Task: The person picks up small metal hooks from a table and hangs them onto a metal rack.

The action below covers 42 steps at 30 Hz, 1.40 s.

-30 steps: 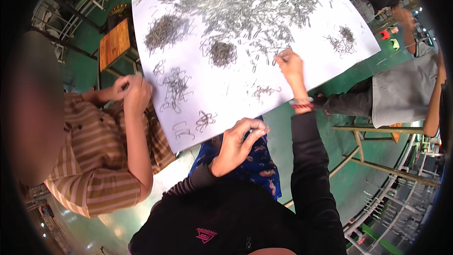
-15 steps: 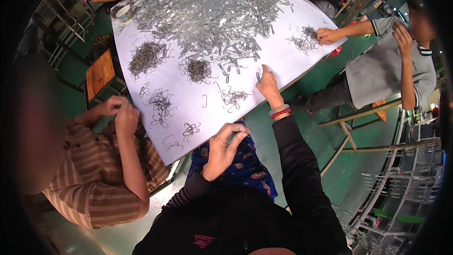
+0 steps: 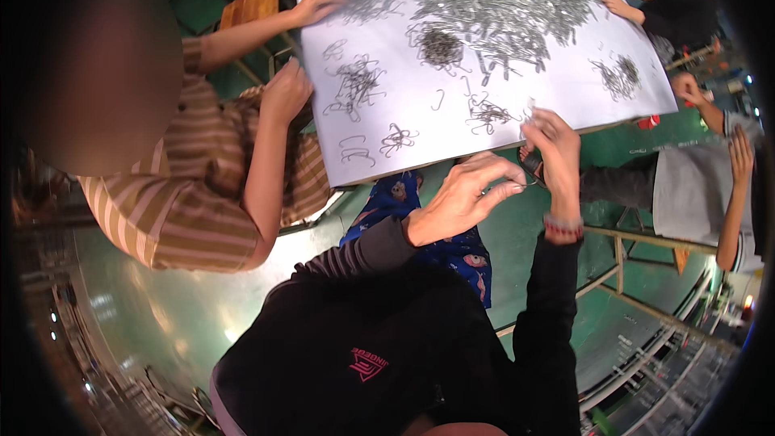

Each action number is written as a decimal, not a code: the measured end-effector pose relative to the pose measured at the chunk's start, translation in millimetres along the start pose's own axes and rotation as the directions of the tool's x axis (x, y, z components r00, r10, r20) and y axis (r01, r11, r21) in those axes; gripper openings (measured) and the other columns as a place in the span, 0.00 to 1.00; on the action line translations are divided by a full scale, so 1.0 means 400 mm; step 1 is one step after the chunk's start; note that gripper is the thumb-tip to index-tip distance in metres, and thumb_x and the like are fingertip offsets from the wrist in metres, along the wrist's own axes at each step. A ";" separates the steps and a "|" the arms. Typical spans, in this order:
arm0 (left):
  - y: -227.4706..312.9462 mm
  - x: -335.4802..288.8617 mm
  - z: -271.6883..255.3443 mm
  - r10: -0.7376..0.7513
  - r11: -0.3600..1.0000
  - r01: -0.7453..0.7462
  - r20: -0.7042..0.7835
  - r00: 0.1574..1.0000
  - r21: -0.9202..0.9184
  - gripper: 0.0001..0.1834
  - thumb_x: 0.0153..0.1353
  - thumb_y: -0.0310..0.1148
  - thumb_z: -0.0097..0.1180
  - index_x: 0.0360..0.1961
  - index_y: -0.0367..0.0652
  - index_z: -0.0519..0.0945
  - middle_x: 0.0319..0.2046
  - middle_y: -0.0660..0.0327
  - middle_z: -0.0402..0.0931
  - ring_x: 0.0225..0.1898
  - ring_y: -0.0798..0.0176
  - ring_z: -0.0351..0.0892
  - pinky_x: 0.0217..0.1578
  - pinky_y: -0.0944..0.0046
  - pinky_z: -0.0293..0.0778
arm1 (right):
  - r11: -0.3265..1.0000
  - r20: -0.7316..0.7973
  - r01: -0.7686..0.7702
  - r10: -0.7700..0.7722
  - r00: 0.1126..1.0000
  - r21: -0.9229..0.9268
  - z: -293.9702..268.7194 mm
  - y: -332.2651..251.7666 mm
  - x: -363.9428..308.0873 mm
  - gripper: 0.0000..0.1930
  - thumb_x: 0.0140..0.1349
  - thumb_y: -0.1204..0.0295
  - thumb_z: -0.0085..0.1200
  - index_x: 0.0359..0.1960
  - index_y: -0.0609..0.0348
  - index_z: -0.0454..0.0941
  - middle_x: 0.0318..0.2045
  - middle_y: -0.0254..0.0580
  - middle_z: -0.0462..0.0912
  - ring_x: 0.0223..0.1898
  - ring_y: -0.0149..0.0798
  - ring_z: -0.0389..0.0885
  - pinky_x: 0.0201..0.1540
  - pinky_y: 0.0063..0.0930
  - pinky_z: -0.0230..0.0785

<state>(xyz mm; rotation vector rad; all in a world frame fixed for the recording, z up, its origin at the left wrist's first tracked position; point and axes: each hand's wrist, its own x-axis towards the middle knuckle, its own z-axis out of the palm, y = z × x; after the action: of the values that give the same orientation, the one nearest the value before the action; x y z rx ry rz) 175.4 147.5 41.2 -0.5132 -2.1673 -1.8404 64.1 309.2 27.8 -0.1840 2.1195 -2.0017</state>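
My left hand (image 3: 472, 191) is closed in a pinch just off the table's front edge, with a thin dark wire hook (image 3: 534, 183) showing at its fingertips. Close beside it, my right hand (image 3: 557, 145) is raised with bent fingers pinched together. A small pale blur (image 3: 530, 102) shows at its fingertips; what it holds is too smeared to name. Just beyond that hand, a small pile of wire hooks (image 3: 489, 115) lies on the white table (image 3: 420, 133). A single hook (image 3: 437, 99) lies to the left of that pile.
A large heap of flat metal clips (image 3: 517, 0) covers the table's far part. More hook piles (image 3: 440, 47) lie around it. At left, a co-worker in a striped shirt (image 3: 202, 178) has a hand (image 3: 321, 2) at a hook pile. Other people stand along the right side.
My right hand has drawn back from a small metal clip on the table toward my left hand. The view has shifted left. The left co-worker's one hand has reached onto a hook pile.
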 end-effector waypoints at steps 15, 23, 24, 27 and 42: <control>-0.041 0.021 -0.005 -0.060 0.991 0.058 0.011 0.998 0.119 0.06 0.58 0.28 0.54 0.36 0.39 0.76 0.32 0.58 0.77 0.37 0.55 0.75 0.42 0.59 0.69 | 0.958 -0.073 0.146 -0.132 0.989 0.247 0.033 -0.076 -0.153 0.12 0.51 0.85 0.58 0.40 0.68 0.76 0.26 0.39 0.78 0.24 0.27 0.74 0.25 0.18 0.65; -0.112 0.041 -0.041 -0.056 0.996 0.056 -0.007 0.998 0.064 0.11 0.57 0.33 0.57 0.41 0.40 0.77 0.36 0.59 0.78 0.39 0.57 0.75 0.42 0.61 0.70 | 0.965 -0.261 0.264 -0.256 0.931 -0.008 0.087 -0.049 -0.174 0.15 0.48 0.89 0.59 0.39 0.67 0.77 0.31 0.38 0.77 0.31 0.26 0.74 0.34 0.18 0.68; -0.132 0.057 -0.060 -0.063 0.992 0.071 -0.072 0.995 0.102 0.13 0.57 0.33 0.57 0.42 0.40 0.78 0.38 0.59 0.78 0.39 0.57 0.76 0.42 0.61 0.71 | 0.958 -0.257 0.286 -0.284 0.924 -0.029 0.089 -0.048 -0.172 0.15 0.48 0.88 0.60 0.39 0.67 0.77 0.30 0.38 0.77 0.30 0.26 0.74 0.33 0.18 0.68; -0.273 0.143 -0.221 -0.150 0.868 0.248 -0.249 0.957 0.430 0.11 0.58 0.33 0.54 0.37 0.35 0.79 0.34 0.51 0.79 0.34 0.50 0.78 0.37 0.60 0.71 | 0.929 -0.208 0.353 -0.369 0.906 -0.112 0.098 -0.062 -0.168 0.14 0.47 0.87 0.61 0.37 0.67 0.77 0.28 0.39 0.78 0.28 0.26 0.74 0.31 0.17 0.67; -0.448 0.217 -0.281 -0.277 0.335 0.186 -0.092 0.957 0.924 0.08 0.54 0.22 0.45 0.35 0.29 0.72 0.36 0.44 0.72 0.42 0.42 0.72 0.41 0.51 0.73 | 0.902 -0.153 0.403 -0.425 0.892 -0.156 0.100 -0.088 -0.178 0.13 0.46 0.86 0.62 0.36 0.68 0.78 0.25 0.38 0.79 0.26 0.26 0.74 0.28 0.18 0.66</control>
<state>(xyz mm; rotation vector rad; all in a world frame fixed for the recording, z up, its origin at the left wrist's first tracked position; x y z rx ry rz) 17.2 20.8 -64.8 0.0192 -2.9602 -0.3293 140.9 285.4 66.1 -0.5358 2.4928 -2.1867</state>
